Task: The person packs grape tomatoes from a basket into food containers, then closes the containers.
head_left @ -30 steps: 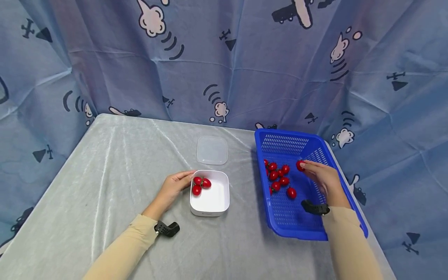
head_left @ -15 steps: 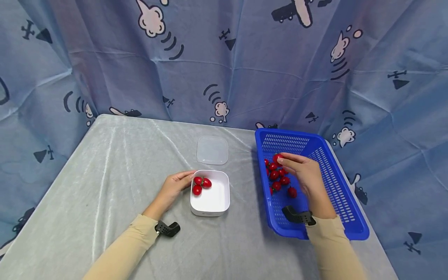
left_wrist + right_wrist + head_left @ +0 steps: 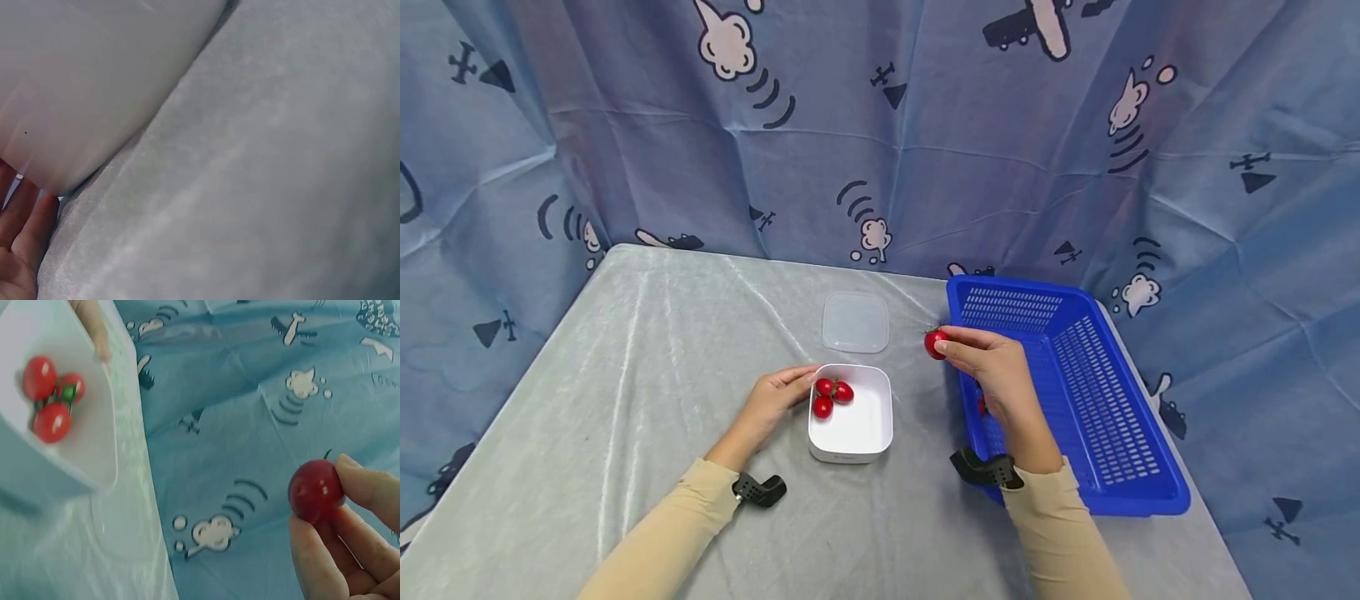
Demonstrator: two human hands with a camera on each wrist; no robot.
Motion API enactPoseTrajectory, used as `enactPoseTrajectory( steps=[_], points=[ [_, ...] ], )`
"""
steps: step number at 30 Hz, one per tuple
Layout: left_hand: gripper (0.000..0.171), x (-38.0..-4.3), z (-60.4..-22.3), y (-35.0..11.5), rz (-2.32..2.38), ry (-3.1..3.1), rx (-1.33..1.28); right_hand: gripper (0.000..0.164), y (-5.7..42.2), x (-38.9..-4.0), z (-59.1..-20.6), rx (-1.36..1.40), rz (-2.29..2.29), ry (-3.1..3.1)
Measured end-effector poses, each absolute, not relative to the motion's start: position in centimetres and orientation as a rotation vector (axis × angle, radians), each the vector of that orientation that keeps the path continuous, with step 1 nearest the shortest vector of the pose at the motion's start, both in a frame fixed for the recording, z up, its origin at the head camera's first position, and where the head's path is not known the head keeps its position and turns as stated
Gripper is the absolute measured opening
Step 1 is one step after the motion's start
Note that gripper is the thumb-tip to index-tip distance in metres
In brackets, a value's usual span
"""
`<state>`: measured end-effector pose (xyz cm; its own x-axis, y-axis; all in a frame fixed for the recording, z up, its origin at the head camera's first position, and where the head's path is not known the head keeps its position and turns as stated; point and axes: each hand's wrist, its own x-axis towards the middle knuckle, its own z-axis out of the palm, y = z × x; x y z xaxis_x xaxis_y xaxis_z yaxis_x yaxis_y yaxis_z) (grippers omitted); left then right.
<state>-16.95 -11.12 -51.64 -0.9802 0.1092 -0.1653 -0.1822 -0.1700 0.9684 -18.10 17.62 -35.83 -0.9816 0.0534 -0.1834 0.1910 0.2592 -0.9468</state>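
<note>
My right hand [image 3: 992, 367] pinches a red cherry tomato [image 3: 936, 343] between thumb and fingers, just past the left rim of the blue basket [image 3: 1120, 417]. The right wrist view shows this cherry tomato [image 3: 317, 490] with a short green stem. Fairly straight fingers of my left hand [image 3: 778, 400] touch the outer left side of a white square box [image 3: 861, 421]. Three cherry tomatoes [image 3: 823, 407] lie together inside the box, toward its left side. In the left wrist view, fingertips [image 3: 44, 215] rest against the box wall [image 3: 94, 81].
A clear flat lid [image 3: 855, 322] lies behind the box on the grey cloth-covered table [image 3: 662, 375]. The right arm hides most of the cherry tomatoes in the basket; a bit of red [image 3: 981, 406] shows. A patterned blue curtain [image 3: 820, 125] hangs behind.
My right hand has carried the cherry tomato leftward from inside the basket to beyond its left rim. The left hand and the box have stayed in place.
</note>
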Motion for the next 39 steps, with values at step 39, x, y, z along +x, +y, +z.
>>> enactPoseTrajectory(
  steps=[39],
  points=[
    [0.040,-17.0,-51.7,-11.1,2.247,1.914,-0.086,0.026,8.6,-16.7,-42.7,0.136,-1.878,2.373]
  ],
)
